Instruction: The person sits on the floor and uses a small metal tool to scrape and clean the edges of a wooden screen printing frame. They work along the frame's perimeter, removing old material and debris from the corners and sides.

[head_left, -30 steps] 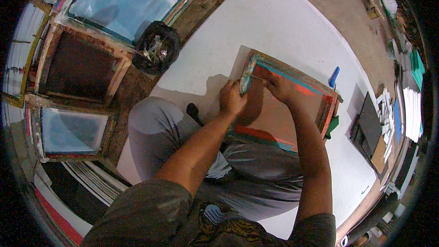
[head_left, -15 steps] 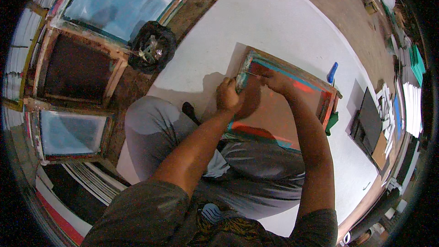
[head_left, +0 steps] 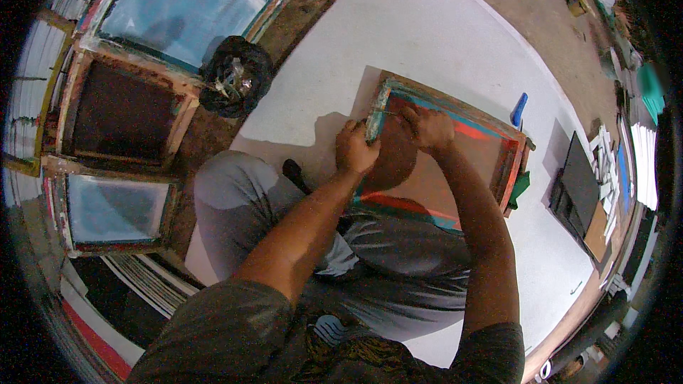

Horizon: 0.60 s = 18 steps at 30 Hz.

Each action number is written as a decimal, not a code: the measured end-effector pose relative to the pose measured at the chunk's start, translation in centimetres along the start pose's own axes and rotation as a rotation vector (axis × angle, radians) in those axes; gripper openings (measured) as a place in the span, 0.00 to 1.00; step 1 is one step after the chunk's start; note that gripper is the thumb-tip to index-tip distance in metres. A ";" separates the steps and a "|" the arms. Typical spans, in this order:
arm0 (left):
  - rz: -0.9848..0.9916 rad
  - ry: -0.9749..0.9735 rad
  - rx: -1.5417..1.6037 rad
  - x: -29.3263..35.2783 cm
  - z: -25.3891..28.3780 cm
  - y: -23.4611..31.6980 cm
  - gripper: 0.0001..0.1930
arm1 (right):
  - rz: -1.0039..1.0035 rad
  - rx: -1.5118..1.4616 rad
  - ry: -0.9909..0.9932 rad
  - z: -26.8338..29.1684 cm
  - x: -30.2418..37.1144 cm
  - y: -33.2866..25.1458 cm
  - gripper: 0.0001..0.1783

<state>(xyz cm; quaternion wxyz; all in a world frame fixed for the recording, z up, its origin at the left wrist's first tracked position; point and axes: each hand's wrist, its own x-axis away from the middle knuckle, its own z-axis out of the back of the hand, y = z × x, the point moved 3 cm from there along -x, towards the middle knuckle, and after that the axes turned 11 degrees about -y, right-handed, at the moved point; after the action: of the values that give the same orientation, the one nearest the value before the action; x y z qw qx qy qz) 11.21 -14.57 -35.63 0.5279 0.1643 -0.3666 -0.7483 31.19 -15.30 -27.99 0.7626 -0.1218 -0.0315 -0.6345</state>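
Observation:
A wooden screen-printing frame (head_left: 455, 107), its mesh marked with orange, red and teal, lies by my crossed legs on a white sheet (head_left: 427, 14). My left hand (head_left: 357, 148) is closed around the frame's left side rail. Over the mesh near the upper left corner, my right hand (head_left: 430, 128) is closed on a thin, slender tool (head_left: 386, 112) that points toward the left rail. The tool's exact kind is too small to make out, and my fingers hide most of it. The shadow of my head and hands darkens the mesh's left part.
A blue-handled tool (head_left: 520, 110) and a green piece (head_left: 522, 188) lie right of the frame. Farther right are a black panel (head_left: 573, 171) and white strips (head_left: 607, 178). More screen frames (head_left: 135, 121) and a black plastic bag (head_left: 236, 75) sit at left.
My right hand has shifted slightly and turned over the mesh, still near the left rail with the thin tool. The left hand keeps its hold on the frame.

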 end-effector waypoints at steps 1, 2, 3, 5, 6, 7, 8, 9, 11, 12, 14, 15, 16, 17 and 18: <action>-0.029 0.031 -0.010 -0.2 -0.2 0.1 0.20 | 0.021 0.050 0.053 -0.5 0.3 0.3 0.16; -0.058 0.062 -0.020 -0.2 -0.2 0.1 0.19 | 0.043 0.099 0.106 -1.0 0.5 0.5 0.16; -0.073 0.071 0.005 -0.2 -0.3 -0.1 0.19 | 0.037 0.141 0.129 -1.8 0.6 0.7 0.17; -0.102 0.085 0.057 0.0 0.1 0.4 0.18 | 0.023 0.224 0.171 -2.8 0.9 1.0 0.19; -0.109 0.090 0.050 0.1 0.3 0.7 0.18 | 0.022 0.260 0.171 -3.3 1.1 1.2 0.19; -0.115 0.099 0.042 0.1 0.5 0.7 0.18 | 0.026 0.297 0.172 -3.2 1.2 1.1 0.19; -0.122 0.108 0.035 0.2 0.6 0.8 0.17 | 0.026 0.283 0.170 -3.1 1.1 1.0 0.19; -0.109 0.110 0.016 0.2 0.6 0.9 0.18 | 0.024 0.269 0.166 -3.1 1.2 0.9 0.20; -0.078 0.117 -0.023 0.4 0.6 1.0 0.18 | 0.021 0.137 0.150 -1.7 1.0 -0.1 0.20; -0.070 0.117 -0.024 0.5 0.6 1.0 0.18 | -0.087 0.019 -0.002 -1.5 0.8 -0.4 0.20; -0.057 0.114 -0.020 0.6 1.0 1.7 0.18 | -0.242 -0.178 -0.218 -0.8 0.9 -1.1 0.20; -0.042 0.109 -0.018 0.6 0.9 1.8 0.17 | -0.292 -0.257 -0.278 -0.9 1.2 -1.2 0.20; -0.031 0.107 -0.017 0.5 0.9 2.0 0.17 | -0.271 -0.298 -0.242 -1.1 1.5 -1.0 0.20; -0.020 0.105 -0.016 0.5 0.9 2.1 0.17 | -0.251 -0.340 -0.206 -1.1 1.8 -1.0 0.19; -0.025 0.113 -0.004 0.4 0.8 2.0 0.16 | -0.249 -0.373 -0.164 -1.2 2.4 -0.8 0.19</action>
<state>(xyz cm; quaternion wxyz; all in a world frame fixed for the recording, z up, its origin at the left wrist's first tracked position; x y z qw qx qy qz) 11.91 -14.98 -33.61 0.5386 0.2100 -0.3324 -0.7452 30.71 -17.99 -28.51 0.6378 -0.3070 0.0096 -0.7063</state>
